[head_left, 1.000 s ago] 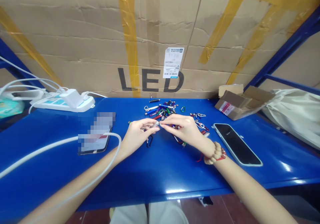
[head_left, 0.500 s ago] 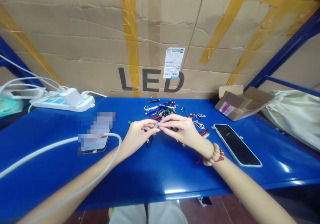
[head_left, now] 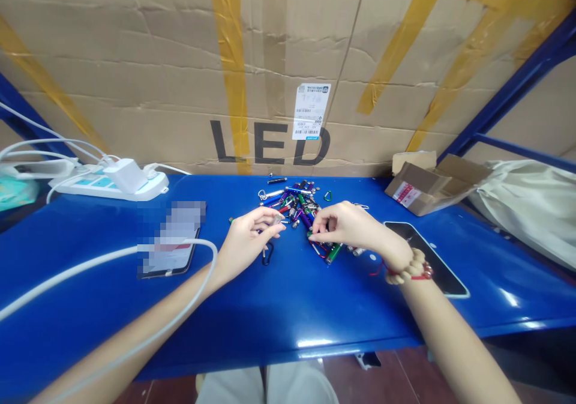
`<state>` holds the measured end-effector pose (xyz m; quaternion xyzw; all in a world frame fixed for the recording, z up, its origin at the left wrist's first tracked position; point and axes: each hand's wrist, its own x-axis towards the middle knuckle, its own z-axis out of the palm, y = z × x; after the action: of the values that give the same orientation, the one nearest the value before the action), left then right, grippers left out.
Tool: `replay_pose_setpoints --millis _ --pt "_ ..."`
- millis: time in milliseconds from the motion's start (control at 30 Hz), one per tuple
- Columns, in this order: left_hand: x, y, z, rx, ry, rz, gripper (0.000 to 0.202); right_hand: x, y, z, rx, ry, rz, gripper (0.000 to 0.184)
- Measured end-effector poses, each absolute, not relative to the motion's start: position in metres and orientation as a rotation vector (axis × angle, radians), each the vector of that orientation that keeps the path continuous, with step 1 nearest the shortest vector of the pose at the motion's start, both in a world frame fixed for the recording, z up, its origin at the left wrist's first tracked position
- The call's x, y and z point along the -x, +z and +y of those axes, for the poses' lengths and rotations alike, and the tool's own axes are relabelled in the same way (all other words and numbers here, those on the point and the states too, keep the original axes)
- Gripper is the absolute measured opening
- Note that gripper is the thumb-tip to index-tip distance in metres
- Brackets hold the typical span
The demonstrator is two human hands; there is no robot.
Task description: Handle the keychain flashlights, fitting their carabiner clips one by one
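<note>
My left hand point(head_left: 249, 234) is closed, with a small silvery piece point(head_left: 278, 218) pinched between thumb and fingertips. My right hand point(head_left: 348, 230), a beaded bracelet point(head_left: 407, 269) at its wrist, reaches over the right part of a pile of small metal torches and carabiners. Its thumb and forefinger are pinched together by a green part; what they grip is too small to make out. In the pile lie a purple torch point(head_left: 306, 220), a blue one point(head_left: 272, 200) and a green one point(head_left: 333, 253). Below my left fingers rests a black carabiner point(head_left: 267, 254).
A pixelated phone point(head_left: 173, 251) lies left; another phone point(head_left: 443, 272) lies right, partly behind my right forearm. A white power strip point(head_left: 153, 189) stands back left, its cable point(head_left: 90, 266) crossing my left arm. An open small carton point(head_left: 418, 191) and a pale bag point(head_left: 526, 206) are right.
My right hand has left my left hand and moved right, down to the pile. The left hand has stayed nearly in place, still pinching the silvery piece.
</note>
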<state>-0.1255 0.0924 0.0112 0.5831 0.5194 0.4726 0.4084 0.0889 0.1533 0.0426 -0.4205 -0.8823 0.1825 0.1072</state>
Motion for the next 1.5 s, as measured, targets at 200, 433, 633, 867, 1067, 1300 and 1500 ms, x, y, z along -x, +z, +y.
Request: replay_pose_setpoints --millis 200,433,633,867,1067,1300,1500 --pt "0.125 0.011 0.093 -1.471 1.187 1.320 0.023 -0.103 0.050 0.156 1.529 0.612 -2.639 0.016" --pt "0.126 0.010 0.093 -1.477 1.191 1.317 0.024 -0.106 0.038 0.162 1.574 0.632 -2.660 0.013" --pt "0.126 0.011 0.094 -1.467 1.195 1.310 0.024 -0.104 0.043 0.158 1.523 0.593 -2.628 0.010" --pt "0.125 0.008 0.093 -1.558 1.122 1.266 0.027 -0.094 0.043 0.154 1.061 0.849 -2.295 0.016" --pt "0.123 0.009 0.089 -1.717 1.042 1.228 0.025 -0.073 0.041 0.141 0.698 0.756 -2.162 0.014" --pt "0.124 0.008 0.089 -1.798 1.054 1.178 0.023 -0.065 0.037 0.135 0.603 0.647 -2.148 0.012" --pt "0.123 0.006 0.089 -1.831 1.058 1.239 0.022 -0.061 0.032 0.135 0.649 0.721 -2.182 0.009"
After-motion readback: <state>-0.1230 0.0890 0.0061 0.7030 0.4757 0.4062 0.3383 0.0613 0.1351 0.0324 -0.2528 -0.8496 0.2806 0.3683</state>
